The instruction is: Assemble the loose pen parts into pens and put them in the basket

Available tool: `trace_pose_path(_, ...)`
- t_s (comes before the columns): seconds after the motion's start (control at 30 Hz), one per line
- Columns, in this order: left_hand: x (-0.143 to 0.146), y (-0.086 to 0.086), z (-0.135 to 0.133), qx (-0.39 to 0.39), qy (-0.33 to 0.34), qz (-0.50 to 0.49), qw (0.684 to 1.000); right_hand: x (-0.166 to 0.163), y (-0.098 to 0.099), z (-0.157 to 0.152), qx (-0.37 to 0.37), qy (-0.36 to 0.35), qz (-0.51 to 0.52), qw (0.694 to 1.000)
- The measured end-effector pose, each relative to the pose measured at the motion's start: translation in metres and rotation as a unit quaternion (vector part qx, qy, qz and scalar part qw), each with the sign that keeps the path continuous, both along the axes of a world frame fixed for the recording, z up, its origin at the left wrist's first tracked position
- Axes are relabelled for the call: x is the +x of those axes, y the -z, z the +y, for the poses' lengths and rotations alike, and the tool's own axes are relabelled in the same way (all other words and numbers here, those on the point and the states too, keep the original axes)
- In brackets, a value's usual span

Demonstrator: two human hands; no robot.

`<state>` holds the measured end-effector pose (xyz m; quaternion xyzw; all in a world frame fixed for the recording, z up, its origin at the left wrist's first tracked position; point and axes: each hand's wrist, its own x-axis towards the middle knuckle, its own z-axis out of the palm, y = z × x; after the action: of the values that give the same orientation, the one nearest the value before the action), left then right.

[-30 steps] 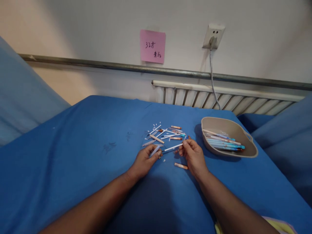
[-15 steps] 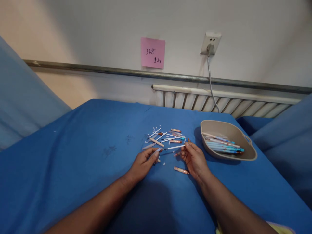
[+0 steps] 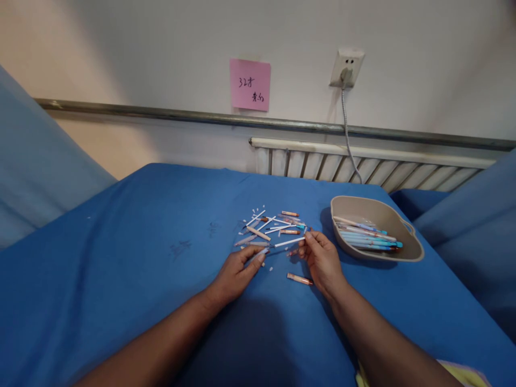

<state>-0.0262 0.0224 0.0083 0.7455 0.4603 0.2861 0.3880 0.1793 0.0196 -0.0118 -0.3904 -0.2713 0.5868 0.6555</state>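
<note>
My left hand [image 3: 237,270] rests on the blue cloth with its fingers pinched round a pale translucent pen barrel [image 3: 261,252]. My right hand [image 3: 321,259] pinches the far end of a thin white refill [image 3: 288,243] whose tip points at that barrel's opening. The refill's tip and the barrel's mouth meet or nearly meet; which, I cannot tell. A heap of loose pen parts [image 3: 274,226], white refills, orange caps and clear barrels, lies just beyond both hands. One orange pen piece [image 3: 299,278] lies on the cloth beside my right wrist.
A beige tray [image 3: 346,206] with several blue and white pens in it stands at the right. A blue cloth [image 3: 141,242] covers the surface. Behind it are a radiator [image 3: 363,166], a wall rail, a pink note [image 3: 250,84] and a socket [image 3: 346,67] with a plugged cable.
My right hand has brought the white refill lower and closer to the barrel in my left hand. The view has tilted a little upward.
</note>
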Motion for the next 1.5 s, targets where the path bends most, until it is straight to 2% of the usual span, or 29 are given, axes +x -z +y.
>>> trace_pose_path(0.27, -0.0003, 0.0002, 0.0007, 0.015, 0.010, 0.019, 1.000, 0.0012, 0.0033, 0.0004, 0.027, -0.001, -0.045, 0.999)
trace_pose_path(0.47, -0.0006, 0.0010, -0.0011, 0.020, 0.034, 0.039, 0.998, 0.0027, -0.0017, -0.0012, 0.046, 0.018, -0.079, 0.996)
trace_pose_path(0.87, 0.0017, -0.0004, -0.0029, -0.041, 0.020, 0.001, 0.999, 0.0029, -0.0014, 0.0001, 0.019, 0.020, -0.029, 0.999)
trace_pose_path(1.1, 0.0024, -0.0015, -0.0046, -0.036, 0.026, 0.003, 0.999, 0.0033, -0.0007, 0.0009, 0.012, 0.014, -0.020, 1.000)
trace_pose_path(1.5, 0.0025, -0.0053, -0.0048, -0.030, 0.031, 0.027, 0.999, 0.0014, 0.0017, -0.0006, 0.041, 0.012, -0.087, 0.995)
